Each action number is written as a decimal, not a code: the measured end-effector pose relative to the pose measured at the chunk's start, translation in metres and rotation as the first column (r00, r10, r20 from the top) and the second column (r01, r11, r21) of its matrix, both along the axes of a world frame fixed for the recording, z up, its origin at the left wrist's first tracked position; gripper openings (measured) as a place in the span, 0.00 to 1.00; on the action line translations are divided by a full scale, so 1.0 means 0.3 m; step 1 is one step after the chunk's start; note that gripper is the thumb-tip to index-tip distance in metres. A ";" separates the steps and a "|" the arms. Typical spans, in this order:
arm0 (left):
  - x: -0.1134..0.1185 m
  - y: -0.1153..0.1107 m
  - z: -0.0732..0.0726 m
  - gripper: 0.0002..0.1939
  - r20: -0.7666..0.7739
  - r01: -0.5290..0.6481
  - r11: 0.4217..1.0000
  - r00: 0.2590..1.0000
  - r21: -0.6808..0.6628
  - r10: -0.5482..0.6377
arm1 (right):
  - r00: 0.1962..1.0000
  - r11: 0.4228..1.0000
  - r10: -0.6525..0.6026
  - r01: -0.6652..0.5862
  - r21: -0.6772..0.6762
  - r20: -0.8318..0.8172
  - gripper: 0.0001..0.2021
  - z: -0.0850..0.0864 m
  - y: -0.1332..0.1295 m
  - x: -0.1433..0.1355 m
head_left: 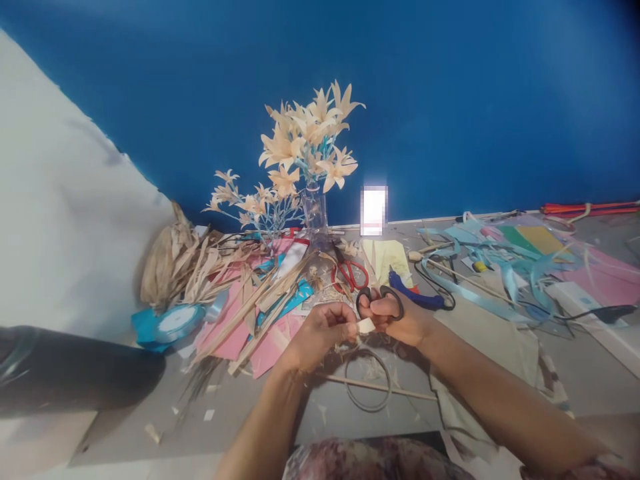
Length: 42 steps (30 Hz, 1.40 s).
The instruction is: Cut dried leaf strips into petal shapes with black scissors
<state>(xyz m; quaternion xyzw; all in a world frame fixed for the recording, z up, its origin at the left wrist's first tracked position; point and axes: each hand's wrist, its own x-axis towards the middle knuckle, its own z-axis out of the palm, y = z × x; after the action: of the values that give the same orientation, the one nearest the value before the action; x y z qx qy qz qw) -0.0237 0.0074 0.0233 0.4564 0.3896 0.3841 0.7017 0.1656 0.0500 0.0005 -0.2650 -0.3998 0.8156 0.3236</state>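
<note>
My left hand [323, 333] is closed, thumb and fingers pinching a small cream piece of dried husk [366, 326] that lies between both hands. Black-handled scissors [400, 305] are in my right hand [405, 323], the finger loops pointing up; their blades are hidden. My right fingertips are close to the husk piece, and I cannot tell whether they touch it. Below the hands on the table lie a round metal-looking ring [370, 408] and a thin stick [410, 393]. Red-handled scissors [347, 277] rest just behind my hands.
Husk flowers [313, 130] stand in a clear vase [315, 217] at the back. To the left are dried husks [165, 267], a ribbon roll [177, 322] and a dark cylinder [75, 370]. A blue glue gun [417, 293] and light-blue ribbons [495, 303] lie to the right.
</note>
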 end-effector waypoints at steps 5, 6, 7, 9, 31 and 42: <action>0.004 0.006 -0.022 0.16 0.041 -0.034 0.999 0.999 -0.011 0.034 | 0.992 0.989 -0.036 0.019 0.144 0.119 0.21 0.014 -0.004 -0.002; 0.006 0.005 -0.024 0.16 0.032 -0.040 0.999 0.999 -0.006 0.040 | 0.985 0.986 -0.057 0.030 0.162 0.166 0.19 0.020 -0.007 -0.005; 0.008 0.005 -0.025 0.16 0.022 -0.044 0.999 0.999 0.002 0.044 | 0.977 0.984 -0.076 0.041 0.172 0.198 0.18 0.024 -0.010 -0.008; 0.011 0.002 -0.026 0.16 0.015 -0.037 0.999 0.999 0.007 0.037 | 0.976 0.986 -0.087 0.055 0.157 0.201 0.16 0.026 -0.013 -0.013; 0.043 -0.014 -0.028 0.16 0.365 -0.051 0.982 0.924 -0.180 0.115 | 0.998 0.998 -0.053 0.055 0.031 -0.045 0.19 0.014 0.001 -0.001; 0.049 -0.004 -0.027 0.13 0.385 -0.501 0.858 0.773 -0.116 0.503 | 0.940 0.876 -0.119 -0.052 0.480 0.319 0.37 0.038 -0.036 -0.032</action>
<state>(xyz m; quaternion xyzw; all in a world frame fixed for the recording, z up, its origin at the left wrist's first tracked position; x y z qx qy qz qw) -0.0090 0.0063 0.0151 0.2447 0.3455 0.6413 0.6399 0.1559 0.0392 0.0119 -0.3195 -0.6348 0.6267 0.3197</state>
